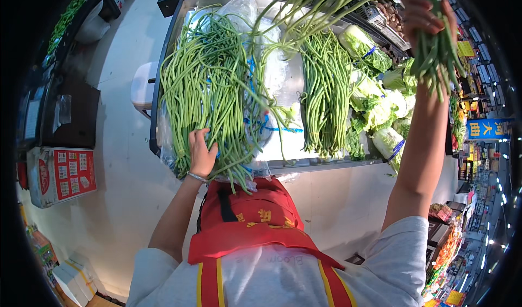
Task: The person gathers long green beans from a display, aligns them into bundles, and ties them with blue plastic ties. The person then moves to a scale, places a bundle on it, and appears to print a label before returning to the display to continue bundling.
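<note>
At the upper right, my right hand is raised with its fingers closed around a bunch of long beans; the long ends trail leftward over the display. Low on the left, my left hand rests at the near end of a large loose pile of long beans, fingers slightly spread. A neater bundle of long beans lies farther right. Between pile and bundle are clear plastic and blue ties. Napa cabbages with blue bands lie to the right.
The display bin has a dark near edge in front of my red apron. A white stool stands against its left side. Behind the cabbages is a crate of brown produce. A red-and-white box is at far left.
</note>
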Demonstrator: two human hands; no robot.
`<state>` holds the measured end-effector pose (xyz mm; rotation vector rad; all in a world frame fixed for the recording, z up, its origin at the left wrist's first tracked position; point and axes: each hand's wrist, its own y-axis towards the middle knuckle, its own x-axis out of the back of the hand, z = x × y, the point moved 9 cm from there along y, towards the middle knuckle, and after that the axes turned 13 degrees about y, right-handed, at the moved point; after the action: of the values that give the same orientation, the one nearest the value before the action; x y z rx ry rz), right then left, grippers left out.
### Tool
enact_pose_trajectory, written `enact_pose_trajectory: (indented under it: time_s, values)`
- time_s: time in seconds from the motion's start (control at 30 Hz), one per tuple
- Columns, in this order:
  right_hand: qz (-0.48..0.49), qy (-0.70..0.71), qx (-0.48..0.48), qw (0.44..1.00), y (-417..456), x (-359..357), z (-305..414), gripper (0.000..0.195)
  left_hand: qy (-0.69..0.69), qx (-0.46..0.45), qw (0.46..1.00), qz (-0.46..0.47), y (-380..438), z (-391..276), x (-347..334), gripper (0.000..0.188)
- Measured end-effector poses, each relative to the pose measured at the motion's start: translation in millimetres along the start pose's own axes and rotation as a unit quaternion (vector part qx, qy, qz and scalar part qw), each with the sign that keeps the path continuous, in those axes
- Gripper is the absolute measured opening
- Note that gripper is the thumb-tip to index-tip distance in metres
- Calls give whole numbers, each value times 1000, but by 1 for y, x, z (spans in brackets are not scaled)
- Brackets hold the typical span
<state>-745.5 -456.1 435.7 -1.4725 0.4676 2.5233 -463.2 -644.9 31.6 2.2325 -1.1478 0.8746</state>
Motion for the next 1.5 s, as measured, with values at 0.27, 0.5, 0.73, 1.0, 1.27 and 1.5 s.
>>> enact_pose_trajectory:
  time_s: [0.27, 0.5, 0.73, 1.0, 1.27, 1.5]
  values:
    - [42, -271, 173, 946, -41, 24, 26, 34, 10, 59, 998, 36, 5, 17, -13, 41]
    - [-552, -244, 2, 798, -204, 317, -111, 28, -106, 26, 985, 134, 22, -22, -85, 27]
    - [-623, -558, -45, 547, -244, 356, -139, 52, 122, 177, 962, 168, 50, -25, -138, 47]
    - [-327, -848, -78, 409, -155, 339, -251, 42, -194, 164, 953, 164, 42, -8, -149, 25]
    - [-483, -237, 78, 839, -143, 299, -272, 31, -560, 244, 732, 303, 2, -63, -78, 36]
    - [-323, 187, 47, 926, -108, 224, -316, 26, -597, 127, 724, 321, 3, -117, -34, 43]
